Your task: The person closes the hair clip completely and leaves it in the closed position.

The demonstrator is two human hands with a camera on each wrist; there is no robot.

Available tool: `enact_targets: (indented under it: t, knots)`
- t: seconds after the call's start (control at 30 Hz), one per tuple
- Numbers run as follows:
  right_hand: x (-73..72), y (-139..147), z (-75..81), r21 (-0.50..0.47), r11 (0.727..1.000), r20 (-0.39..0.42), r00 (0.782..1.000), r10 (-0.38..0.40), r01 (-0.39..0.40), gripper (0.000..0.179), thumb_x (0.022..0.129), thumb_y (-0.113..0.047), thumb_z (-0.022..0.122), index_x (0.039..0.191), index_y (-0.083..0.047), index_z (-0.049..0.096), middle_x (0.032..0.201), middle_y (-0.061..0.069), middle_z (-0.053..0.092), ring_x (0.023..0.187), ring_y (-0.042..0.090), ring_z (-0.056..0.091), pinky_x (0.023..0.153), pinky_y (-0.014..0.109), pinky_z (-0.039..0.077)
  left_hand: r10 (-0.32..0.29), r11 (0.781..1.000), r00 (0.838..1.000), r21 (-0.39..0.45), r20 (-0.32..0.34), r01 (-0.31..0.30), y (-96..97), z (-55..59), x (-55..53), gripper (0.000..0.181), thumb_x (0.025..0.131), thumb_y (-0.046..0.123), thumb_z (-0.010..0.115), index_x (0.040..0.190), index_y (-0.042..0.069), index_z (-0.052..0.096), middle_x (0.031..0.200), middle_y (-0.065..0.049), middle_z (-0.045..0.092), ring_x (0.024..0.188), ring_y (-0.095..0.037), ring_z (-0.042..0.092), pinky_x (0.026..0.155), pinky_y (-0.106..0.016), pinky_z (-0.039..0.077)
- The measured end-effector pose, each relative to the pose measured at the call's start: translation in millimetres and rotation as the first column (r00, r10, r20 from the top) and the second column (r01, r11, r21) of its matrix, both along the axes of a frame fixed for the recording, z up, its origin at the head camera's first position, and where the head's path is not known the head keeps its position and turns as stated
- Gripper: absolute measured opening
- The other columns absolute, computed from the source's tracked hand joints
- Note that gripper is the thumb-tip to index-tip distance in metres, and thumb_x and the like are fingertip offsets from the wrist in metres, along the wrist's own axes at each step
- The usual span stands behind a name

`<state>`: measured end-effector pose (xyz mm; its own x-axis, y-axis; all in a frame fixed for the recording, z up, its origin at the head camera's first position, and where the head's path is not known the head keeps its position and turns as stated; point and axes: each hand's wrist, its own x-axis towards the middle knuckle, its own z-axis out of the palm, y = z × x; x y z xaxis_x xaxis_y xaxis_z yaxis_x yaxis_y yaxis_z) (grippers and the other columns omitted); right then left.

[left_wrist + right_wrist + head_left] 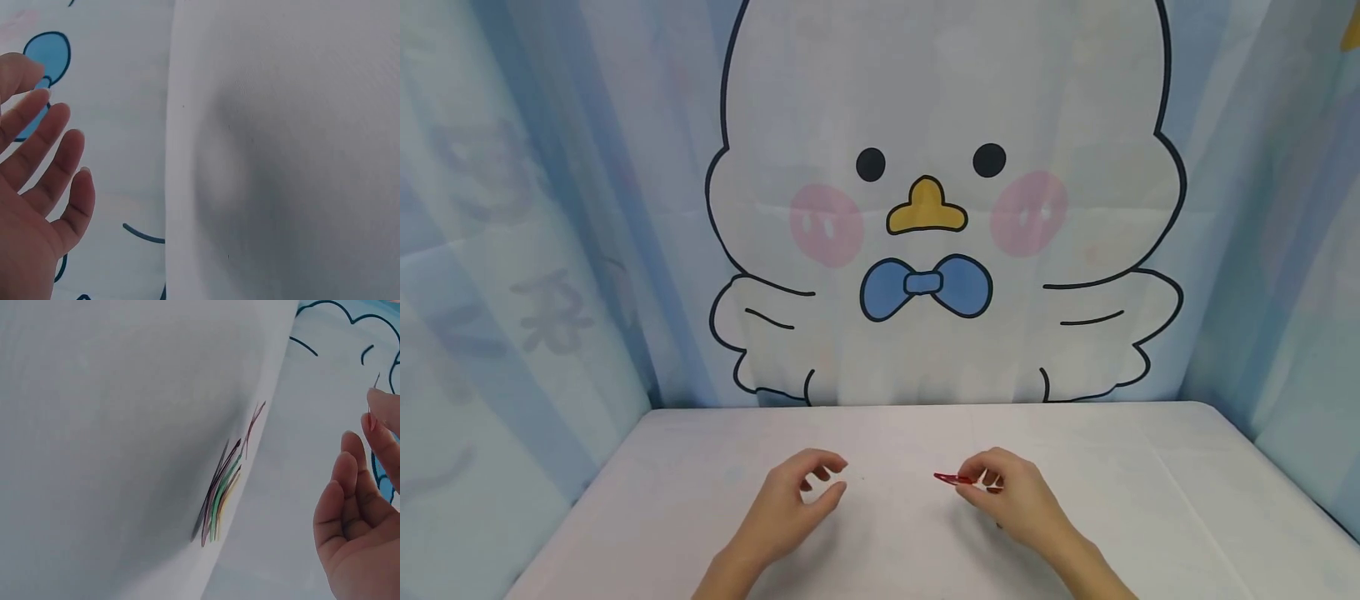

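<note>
My right hand [1018, 504] pinches a thin red hair clip [947, 478] between thumb and index finger, its pointed end toward the left. In the right wrist view the clip [373, 420] shows only as a narrow sliver at the fingertips, with the other fingers loosely bent. Below that hand, several slim hair clips [217, 494], dark, purple, green and yellow, lie side by side on the table. A reddish-purple clip [254, 428] lies just past them. My left hand [793, 508] hovers over the table with fingers gently curved, holding nothing.
A white-covered table [895, 442] spreads under both hands. Behind it hangs a curtain [925, 358] printed with a cartoon bird in a blue bow tie. Pale blue curtains [512, 250] enclose the sides.
</note>
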<state>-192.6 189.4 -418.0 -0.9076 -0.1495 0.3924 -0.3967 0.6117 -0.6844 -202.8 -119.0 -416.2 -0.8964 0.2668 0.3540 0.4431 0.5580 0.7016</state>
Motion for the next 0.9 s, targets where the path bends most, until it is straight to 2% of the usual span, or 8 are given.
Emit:
enact_targets:
  t: [0.2,0.37,0.63,0.77,0.9]
  knots:
    - [-2.2,7,0.1,0.061,0.998,0.109,0.994,-0.032,0.025,0.012,0.083,-0.013,0.083,0.086,-0.020,0.073,0.088,-0.010,0.062,0.084,0.017,0.057,0.066,0.027,0.049,0.055,0.997,0.998,-0.050,-0.021,-0.056,-11.0,-1.9,-1.6,0.027,0.089,0.011,0.078,0.113,0.016,0.068,0.108,0.001,0.067,0.097,-0.022,0.060,0.081,-0.044,0.052]
    - [-7.6,8,1.2,0.147,0.988,0.165,0.984,-0.067,0.043,0.014,0.082,-0.016,0.085,0.084,-0.023,0.073,0.089,-0.009,0.062,0.084,0.015,0.055,0.070,0.033,0.048,0.086,0.993,0.996,-0.078,-0.040,-0.089,-18.9,-2.3,-1.9,0.030,0.087,0.010,0.079,0.114,0.015,0.068,0.110,0.002,0.067,0.100,-0.020,0.060,0.083,-0.045,0.051]
    - [-18.3,9,0.0,0.265,0.964,0.219,0.972,-0.091,0.030,0.020,0.079,-0.014,0.087,0.079,-0.025,0.070,0.089,-0.005,0.061,0.086,0.016,0.058,0.080,0.041,0.050,0.098,0.990,0.994,-0.097,-0.057,-0.103,-27.1,-1.3,0.8,0.030,0.086,0.013,0.081,0.114,0.017,0.069,0.112,0.011,0.065,0.105,-0.022,0.060,0.090,-0.046,0.050]
    - [-23.6,11,-2.7,0.298,0.954,0.239,0.968,-0.082,0.007,0.020,0.079,-0.013,0.086,0.078,-0.024,0.070,0.088,-0.003,0.059,0.084,0.017,0.054,0.079,0.041,0.048,0.114,0.984,0.990,-0.129,-0.085,-0.124,-29.3,-3.1,2.3,0.033,0.086,0.016,0.081,0.116,0.017,0.069,0.118,0.008,0.064,0.113,-0.024,0.059,0.097,-0.049,0.047]
    - [-26.9,12,-5.9,0.305,0.952,0.237,0.969,-0.067,-0.008,0.020,0.079,-0.013,0.086,0.077,-0.023,0.069,0.085,-0.002,0.056,0.079,0.017,0.049,0.074,0.039,0.045,0.127,0.972,0.982,-0.180,-0.141,-0.151,-30.8,-4.8,3.4,0.038,0.086,0.023,0.082,0.121,0.018,0.068,0.126,0.002,0.063,0.121,-0.026,0.056,0.097,-0.057,0.044]
